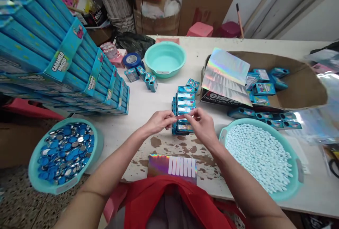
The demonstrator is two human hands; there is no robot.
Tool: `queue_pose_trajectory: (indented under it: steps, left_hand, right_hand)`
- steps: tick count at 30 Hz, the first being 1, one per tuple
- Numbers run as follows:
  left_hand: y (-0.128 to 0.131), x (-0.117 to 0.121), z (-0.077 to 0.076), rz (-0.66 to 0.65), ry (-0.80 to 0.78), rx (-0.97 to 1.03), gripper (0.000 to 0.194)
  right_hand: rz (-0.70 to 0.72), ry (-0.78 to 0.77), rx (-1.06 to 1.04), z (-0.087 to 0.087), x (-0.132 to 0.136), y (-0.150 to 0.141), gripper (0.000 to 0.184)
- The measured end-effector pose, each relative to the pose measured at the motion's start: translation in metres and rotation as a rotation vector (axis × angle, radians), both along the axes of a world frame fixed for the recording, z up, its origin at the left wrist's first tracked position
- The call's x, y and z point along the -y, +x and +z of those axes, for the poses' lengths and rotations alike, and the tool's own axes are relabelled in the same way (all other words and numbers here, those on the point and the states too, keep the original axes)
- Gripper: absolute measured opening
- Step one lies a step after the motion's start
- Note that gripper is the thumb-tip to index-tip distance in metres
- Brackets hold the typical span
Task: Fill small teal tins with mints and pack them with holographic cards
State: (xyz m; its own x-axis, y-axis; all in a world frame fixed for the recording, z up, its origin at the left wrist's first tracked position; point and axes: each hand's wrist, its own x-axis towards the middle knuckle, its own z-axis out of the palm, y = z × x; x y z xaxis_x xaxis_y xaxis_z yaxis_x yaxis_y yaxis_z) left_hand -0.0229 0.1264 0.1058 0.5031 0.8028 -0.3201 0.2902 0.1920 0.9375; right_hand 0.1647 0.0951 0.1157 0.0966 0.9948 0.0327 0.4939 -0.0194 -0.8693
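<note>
Your left hand [160,121] and right hand [203,126] meet over the table [143,102], thumbs and forefingers pinching a thin, narrow, reddish strip [181,117] stretched between them. The strip is in the air in front of your chest, seen against a row of boxes [186,102]. These are small, glossy blue blocks with printed faces, packed close side by side; whether the strip touches them you cannot tell from this angle.

Nearer you, at the table's edge, lies a sheet [159,165] with a rainbow, mirror-like sheen and slim pale bars side by side on it. The white tabletop is worn here, its paint flaked into brown patches.

By your right forearm, a turquoise plastic tub [281,196] holds a heap of small, smooth, pale candies [259,151]. Beyond it is a brown cardboard carton [299,88] with more blue boxes inside, a creased, iridescent foil [227,70] lying over its near left corner.

To your left, a round basin [99,146] is full of shiny blue and silver discs [69,151]. Above it rises a tall stack [66,70] of blue cartons. Past your hands sit a smooth, round turquoise bowl [165,58] and a blue roll of tape [131,59].
</note>
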Motion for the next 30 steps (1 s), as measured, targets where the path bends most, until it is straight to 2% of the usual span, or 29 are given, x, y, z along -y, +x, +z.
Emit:
queue_pose_trajectory:
  steps: [3, 7, 9, 12, 15, 17, 20, 22, 23, 25, 27, 30]
  left_hand:
    - [0.005, -0.049, 0.007, -0.03, 0.071, 0.01, 0.018]
    - [0.016, -0.104, -0.003, 0.043, 0.143, 0.026, 0.014]
    - [0.022, -0.123, -0.012, 0.076, 0.175, 0.0, 0.01]
    - [0.031, -0.14, -0.024, 0.094, 0.174, -0.035, 0.008]
    - [0.037, -0.143, -0.035, 0.121, 0.094, 0.008, 0.01]
    - [0.038, -0.142, -0.043, 0.157, 0.054, 0.027, 0.009]
    - [0.032, -0.135, -0.056, 0.2, 0.041, -0.185, 0.015]
    - [0.029, -0.129, -0.064, 0.259, 0.061, -0.375, 0.019]
    - [0.03, -0.125, -0.067, 0.319, 0.09, -0.409, 0.022]
    - [0.036, -0.116, -0.07, 0.466, 0.171, -0.319, 0.035]
    - [0.049, -0.107, -0.071, 0.542, 0.223, -0.145, 0.052]
    - [0.067, -0.095, -0.07, 0.431, 0.134, 0.038, 0.07]
  right_hand:
    - [-0.04, 0.006, -0.038, -0.003, -0.052, 0.006, 0.021]
    - [-0.129, -0.024, 0.02, -0.014, -0.11, 0.011, 0.018]
    - [-0.177, -0.053, 0.088, -0.018, -0.128, 0.011, 0.015]
    - [-0.241, -0.119, 0.2, -0.022, -0.139, 0.007, 0.01]
    - [-0.252, -0.158, 0.252, -0.026, -0.142, 0.004, 0.004]
    - [-0.267, -0.169, 0.227, -0.029, -0.144, 0.005, 0.012]
    - [-0.307, -0.157, 0.109, -0.037, -0.149, 0.013, 0.031]
    - [-0.324, -0.116, -0.044, -0.044, -0.15, 0.019, 0.035]
    - [-0.332, -0.089, -0.13, -0.047, -0.15, 0.022, 0.035]
    - [-0.333, -0.042, -0.262, -0.053, -0.149, 0.023, 0.04]
    - [-0.295, -0.057, -0.296, -0.058, -0.15, 0.021, 0.044]
    - [-0.192, -0.234, -0.322, -0.064, -0.152, 0.018, 0.047]
